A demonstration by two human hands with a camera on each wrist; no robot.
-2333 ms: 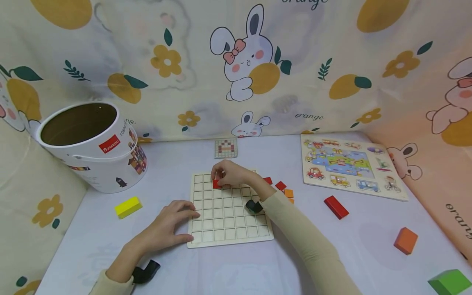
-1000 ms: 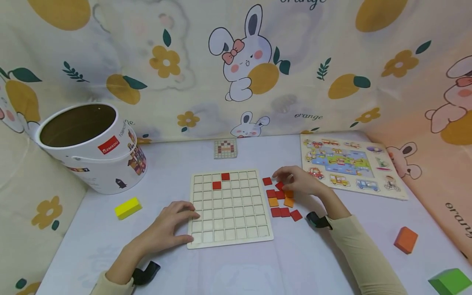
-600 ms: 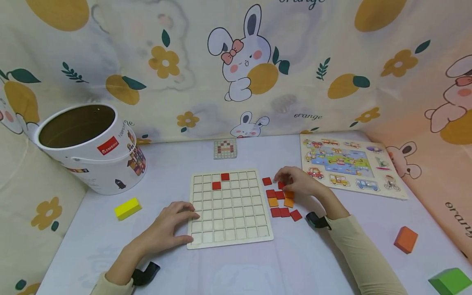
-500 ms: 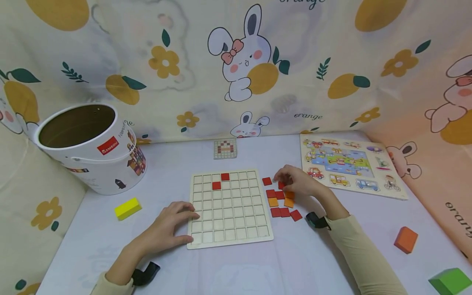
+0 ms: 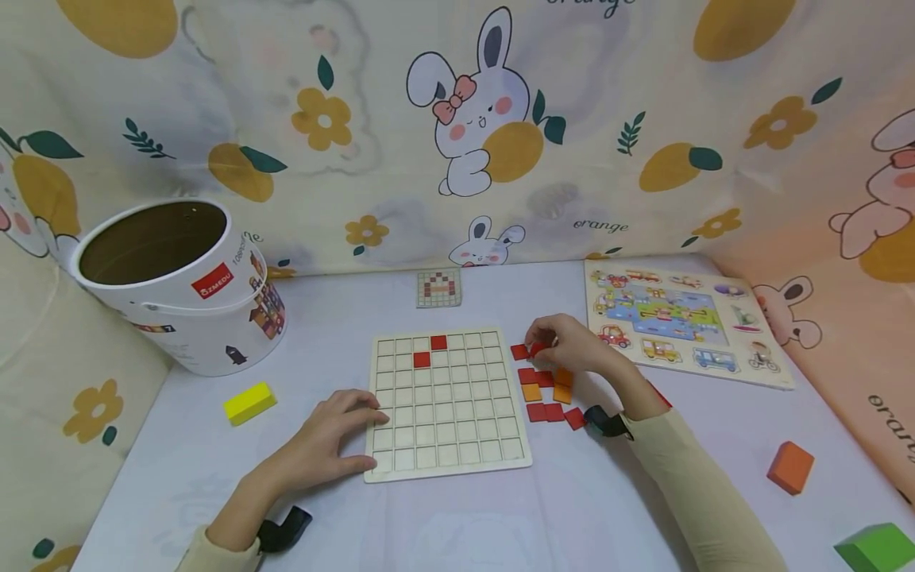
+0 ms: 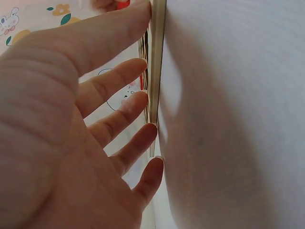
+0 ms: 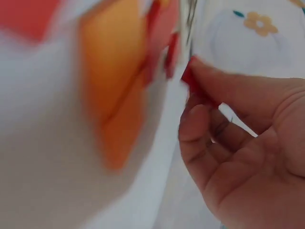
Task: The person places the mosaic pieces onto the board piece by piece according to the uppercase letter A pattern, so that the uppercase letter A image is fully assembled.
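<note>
In the head view my left hand (image 5: 336, 433) rests with spread fingers on the left edge of a wooden grid board (image 5: 450, 405). Its fingertips touch the board's edge in the left wrist view too. Two red square tiles sit in the board's cells, one in the top row (image 5: 438, 342) and one in the row below (image 5: 422, 360). Right of the board, my right hand (image 5: 572, 343) pinches a red tile (image 7: 202, 86) between thumb and fingers. Loose red tiles (image 5: 554, 412) and orange tiles (image 5: 531, 392) lie below that hand.
A small pattern card (image 5: 439, 287) lies behind the board. A white bucket (image 5: 207, 318) and a yellow block (image 5: 249, 403) are at left. At right are a picture puzzle (image 5: 665, 318), an orange block (image 5: 790, 468) and a green block (image 5: 875, 548).
My right hand first left a red tile on the board and moved right to the loose tiles. It has now lifted a red tile slightly leftward. My left hand has stayed put.
</note>
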